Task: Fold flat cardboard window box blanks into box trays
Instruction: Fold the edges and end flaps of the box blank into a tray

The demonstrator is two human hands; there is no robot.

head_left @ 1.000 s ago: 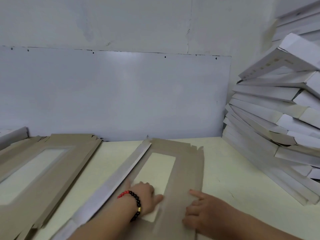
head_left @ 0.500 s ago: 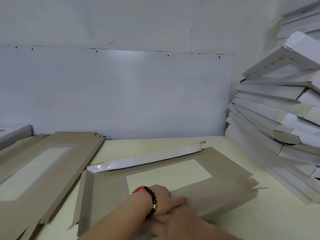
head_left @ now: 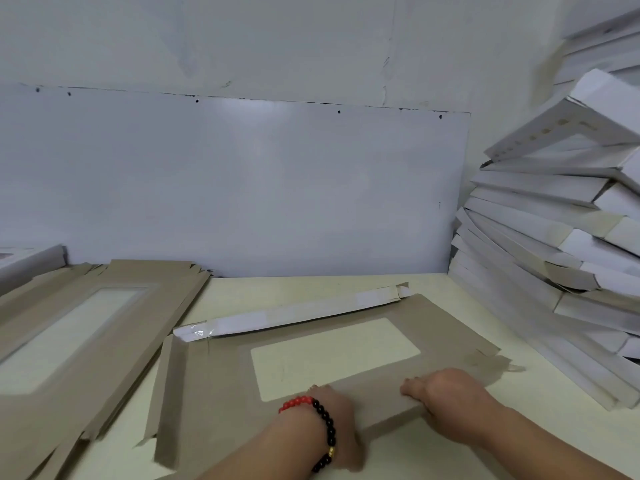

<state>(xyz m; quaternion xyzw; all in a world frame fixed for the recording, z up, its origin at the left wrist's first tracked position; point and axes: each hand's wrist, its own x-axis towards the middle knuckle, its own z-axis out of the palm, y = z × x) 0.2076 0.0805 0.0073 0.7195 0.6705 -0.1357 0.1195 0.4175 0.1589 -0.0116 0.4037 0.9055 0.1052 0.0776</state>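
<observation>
Fingers of both hands curled over near flap of window box blank [head_left: 311,355]: left hand [head_left: 337,415] beside right hand [head_left: 446,401]. Blank flat on table [head_left: 433,455], far flap folded up. Blank pile [head_left: 79,327] left, folded trays [head_left: 554,258] right, bare tabletop between.

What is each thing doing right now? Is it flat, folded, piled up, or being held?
Cardboard blank: lying on the table, far flap folded over, near flap being bent up.
Left hand: grip on the near flap, fingers curled over its edge.
Right hand: grip on the same near flap.
Flat blanks: unfolded, piled at left.
Folded trays: finished, piled leaning at right.
Table: holding everything.
</observation>
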